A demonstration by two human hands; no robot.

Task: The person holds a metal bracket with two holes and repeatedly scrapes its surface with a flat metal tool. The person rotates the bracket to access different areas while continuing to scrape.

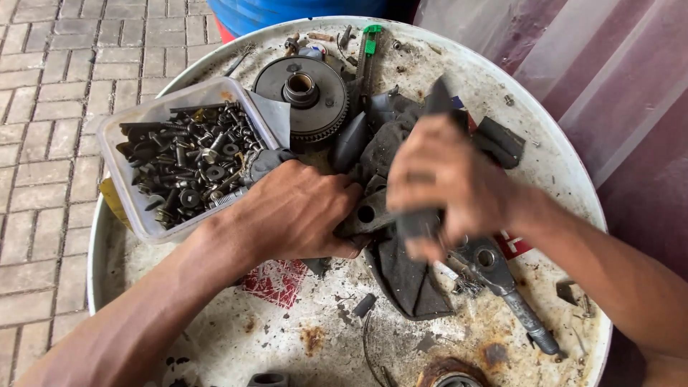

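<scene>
My left hand [297, 211] presses down on a grey metal part [367, 215] with a round hole, which lies on a dark greasy rag [408, 276] in the middle of a round white drum lid [552, 165]. My right hand [441, 183], blurred by motion, grips a dark tool handle [438, 97] that sticks up above the fingers, right over the same part. What the tool's lower end touches is hidden by the hand.
A clear plastic tub [132, 201] holds several bolts, nuts and washers at the left. A large toothed gear [302, 97] lies at the back, a green-tipped tool [369, 50] beside it. A metal lever arm [505, 287] rests at the right. Brick paving lies left.
</scene>
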